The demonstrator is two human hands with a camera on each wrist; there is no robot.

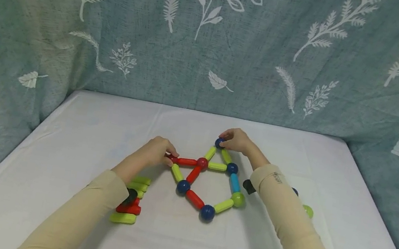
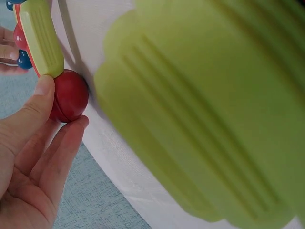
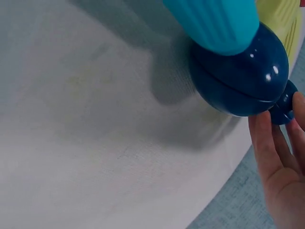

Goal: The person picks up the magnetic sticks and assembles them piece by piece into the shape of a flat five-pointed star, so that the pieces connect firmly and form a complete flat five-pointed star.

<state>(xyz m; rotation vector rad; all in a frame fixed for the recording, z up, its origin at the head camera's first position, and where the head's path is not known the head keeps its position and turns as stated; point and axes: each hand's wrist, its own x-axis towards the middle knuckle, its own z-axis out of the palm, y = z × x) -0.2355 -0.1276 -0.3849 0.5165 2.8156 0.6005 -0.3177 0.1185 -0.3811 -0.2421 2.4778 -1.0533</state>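
A flat frame of rods and balls lies on the white table. My left hand [image 1: 154, 151] pinches the red ball [image 2: 72, 95] at its left corner between thumb and fingers; a green rod [image 2: 42, 38] and a red rod [image 1: 187, 162] meet there. At the far tip, my right hand [image 1: 237, 140] holds a dark blue ball [image 1: 219, 143] by its fingertips, where two green rods join. Nearer in the right wrist view are a larger-looking blue ball [image 3: 243, 76] and a light blue rod [image 3: 217, 21]. A green ball [image 1: 238, 200] and another blue ball [image 1: 207, 213] form the near corners.
Loose green rods [image 1: 123, 218] and red rods [image 1: 128, 209] lie beside the left forearm, partly hidden by it. Past the right forearm sit a green ball [image 1: 308, 211] and a partly covered blue ball [image 1: 295, 191]. A patterned curtain [image 1: 217, 66] hangs behind the table [image 1: 77, 121].
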